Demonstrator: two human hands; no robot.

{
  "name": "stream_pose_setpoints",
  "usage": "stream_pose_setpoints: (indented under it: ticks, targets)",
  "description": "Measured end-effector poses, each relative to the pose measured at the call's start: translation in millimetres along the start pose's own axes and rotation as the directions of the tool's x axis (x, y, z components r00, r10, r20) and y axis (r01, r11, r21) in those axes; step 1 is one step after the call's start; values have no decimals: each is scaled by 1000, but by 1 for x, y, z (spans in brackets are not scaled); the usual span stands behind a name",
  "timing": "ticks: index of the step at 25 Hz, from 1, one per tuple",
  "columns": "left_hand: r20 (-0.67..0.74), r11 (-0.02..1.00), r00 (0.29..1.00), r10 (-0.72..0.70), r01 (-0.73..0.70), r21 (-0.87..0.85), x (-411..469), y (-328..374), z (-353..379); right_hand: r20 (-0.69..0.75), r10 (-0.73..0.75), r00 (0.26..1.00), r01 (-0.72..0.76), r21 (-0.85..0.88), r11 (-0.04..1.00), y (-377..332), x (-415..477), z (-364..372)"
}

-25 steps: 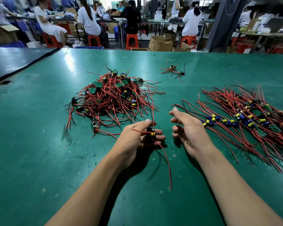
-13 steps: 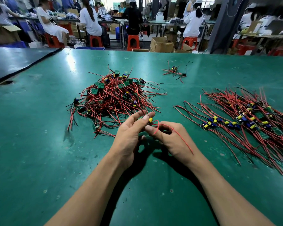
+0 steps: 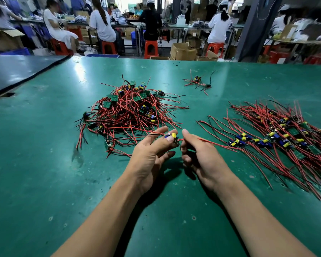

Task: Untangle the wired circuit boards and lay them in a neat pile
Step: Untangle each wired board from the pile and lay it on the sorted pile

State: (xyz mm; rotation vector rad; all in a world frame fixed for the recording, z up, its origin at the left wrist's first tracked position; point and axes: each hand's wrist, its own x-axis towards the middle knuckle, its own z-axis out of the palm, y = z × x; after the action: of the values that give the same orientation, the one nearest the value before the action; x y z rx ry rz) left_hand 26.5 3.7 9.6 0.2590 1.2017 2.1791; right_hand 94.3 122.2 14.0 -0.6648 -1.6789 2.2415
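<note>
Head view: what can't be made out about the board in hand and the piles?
- Held board: head view, fingers of the left hand cover its underside.
- Red wire: head view, curled fingers of the right hand hide the pinch point.
- Tangled heap: head view, crossing wires bury lower boards; no count possible.
- Neat pile: head view, right frame edge cuts it off.
- Far cluster: head view, too small to count boards.

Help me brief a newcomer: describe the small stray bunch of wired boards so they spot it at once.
On the green table, look past the big tangled heap in the middle and the combed-out pile on the right. Between them, nearer the far edge, lies the stray bunch. It alone is tiny, just a couple of boards with a few red and black wires, touching neither pile.
</note>
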Motion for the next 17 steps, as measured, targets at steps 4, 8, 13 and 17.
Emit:
stream_pose_setpoints:
  ticks: [4, 8, 13, 17]
  targets:
    - [56, 990, 998, -38, 45, -132, -2, 3, 2, 80, 83, 993, -99, 223, 970, -1, 2, -1]
    - [159, 953, 982, -100, 140, -267, -3, 6, -1, 120, 15, 993, -48, 276, 960, -6, 0, -5]
    - [174, 946, 948, -267, 292, -140, -5, 10, -2, 284, -37, 958, -19, 189, 982, -6, -4, -7]
    - [232, 936, 908, -349, 347, 51, -9, 10, -1, 359, -60, 932, 42, 59, 997, -5, -4, -11]
